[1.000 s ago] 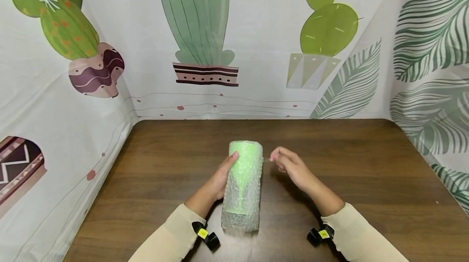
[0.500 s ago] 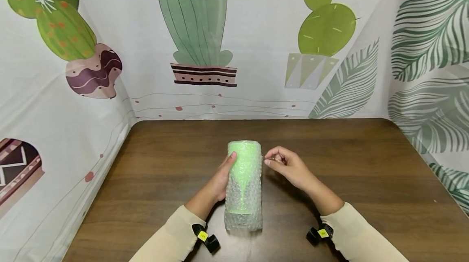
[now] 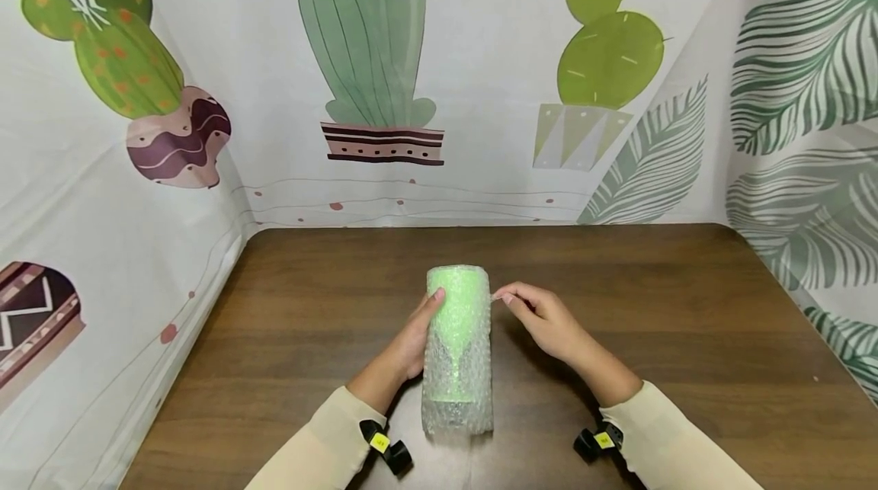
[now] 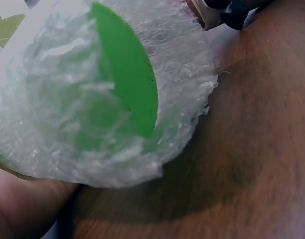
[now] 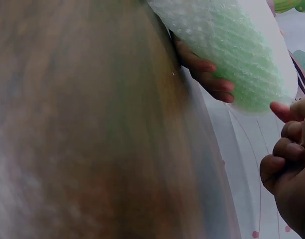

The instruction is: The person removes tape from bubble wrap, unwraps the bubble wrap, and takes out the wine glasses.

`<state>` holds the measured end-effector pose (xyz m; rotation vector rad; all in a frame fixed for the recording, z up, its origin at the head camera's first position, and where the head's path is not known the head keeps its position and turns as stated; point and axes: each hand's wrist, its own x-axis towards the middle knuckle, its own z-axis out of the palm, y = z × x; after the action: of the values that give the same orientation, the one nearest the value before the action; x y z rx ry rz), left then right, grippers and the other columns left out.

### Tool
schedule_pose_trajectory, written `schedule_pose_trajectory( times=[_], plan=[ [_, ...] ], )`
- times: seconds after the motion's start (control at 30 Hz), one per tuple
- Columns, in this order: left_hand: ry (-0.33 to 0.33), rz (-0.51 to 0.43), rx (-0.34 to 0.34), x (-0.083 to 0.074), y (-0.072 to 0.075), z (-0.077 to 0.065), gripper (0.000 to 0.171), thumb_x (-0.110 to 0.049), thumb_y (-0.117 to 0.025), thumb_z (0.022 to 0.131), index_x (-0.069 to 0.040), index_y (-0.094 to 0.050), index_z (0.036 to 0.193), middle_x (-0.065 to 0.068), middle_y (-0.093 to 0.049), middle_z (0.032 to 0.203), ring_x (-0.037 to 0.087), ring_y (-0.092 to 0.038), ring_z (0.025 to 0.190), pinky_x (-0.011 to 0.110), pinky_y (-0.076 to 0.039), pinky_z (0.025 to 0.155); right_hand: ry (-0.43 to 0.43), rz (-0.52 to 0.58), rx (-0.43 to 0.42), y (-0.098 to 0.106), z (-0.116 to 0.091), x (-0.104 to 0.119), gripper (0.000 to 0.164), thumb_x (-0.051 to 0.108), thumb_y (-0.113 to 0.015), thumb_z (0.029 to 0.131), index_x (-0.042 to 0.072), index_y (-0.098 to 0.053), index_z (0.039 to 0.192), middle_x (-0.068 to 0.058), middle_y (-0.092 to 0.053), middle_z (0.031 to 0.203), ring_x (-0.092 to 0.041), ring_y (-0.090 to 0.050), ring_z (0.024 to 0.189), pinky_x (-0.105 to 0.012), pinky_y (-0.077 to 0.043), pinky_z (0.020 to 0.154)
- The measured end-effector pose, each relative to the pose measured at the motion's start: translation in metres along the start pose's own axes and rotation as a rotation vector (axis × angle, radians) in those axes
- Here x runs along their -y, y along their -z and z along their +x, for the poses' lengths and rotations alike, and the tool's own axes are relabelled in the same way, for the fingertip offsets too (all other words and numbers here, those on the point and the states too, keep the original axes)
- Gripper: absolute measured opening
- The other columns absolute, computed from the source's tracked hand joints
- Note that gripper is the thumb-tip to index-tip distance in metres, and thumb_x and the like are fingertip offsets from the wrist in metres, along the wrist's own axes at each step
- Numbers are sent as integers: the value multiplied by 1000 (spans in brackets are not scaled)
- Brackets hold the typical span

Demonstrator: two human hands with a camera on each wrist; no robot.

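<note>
A green goblet (image 3: 456, 311) is rolled up in clear bubble wrap (image 3: 439, 417), its wide bowl toward the far end and its stem toward the near end. My left hand (image 3: 414, 334) grips the bundle from the left, thumb on top; in the right wrist view its fingers (image 5: 215, 84) curl round the underside. At the bundle's upper right edge, my right hand (image 3: 545, 322) pinches a thin clear strip (image 3: 496, 296) between thumb and forefinger. Through the loose near end of the wrap, the left wrist view shows the goblet's flat round green base (image 4: 130, 74).
The bundle is held over a brown wooden table (image 3: 329, 269). White cloth (image 3: 494, 78) printed with cacti and leaves hangs behind and at both sides. A black camera sits on each wrist, such as the left wrist camera (image 3: 394, 453).
The bundle's near end has swung slightly right in the left hand. The right thumb and forefinger have shifted their pinch closer to the bundle's edge.
</note>
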<state>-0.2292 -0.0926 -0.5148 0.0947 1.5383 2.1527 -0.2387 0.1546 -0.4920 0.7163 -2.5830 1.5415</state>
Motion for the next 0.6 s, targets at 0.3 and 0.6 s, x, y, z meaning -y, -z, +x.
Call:
schedule_pose_trajectory(
  times=[0.3, 0.6],
  plan=[
    [-2, 15, -37, 1, 1, 0, 76, -58, -38, 103, -29, -2, 163, 23, -33, 155, 21, -52, 119, 37, -45, 101, -15, 67, 45, 1, -2, -1, 28, 14, -45, 108, 6, -71, 107, -7, -73, 110, -19, -64, 112, -27, -48, 100],
    [-33, 22, -57, -1, 0, 2, 76, -56, -41, 103, -30, -3, 163, 24, -36, 153, 21, -55, 116, 37, -49, 98, -30, 74, 13, 6, -3, 1, 29, 16, -44, 109, 13, -72, 102, -2, -73, 106, -10, -62, 108, -27, -47, 97]
  ],
)
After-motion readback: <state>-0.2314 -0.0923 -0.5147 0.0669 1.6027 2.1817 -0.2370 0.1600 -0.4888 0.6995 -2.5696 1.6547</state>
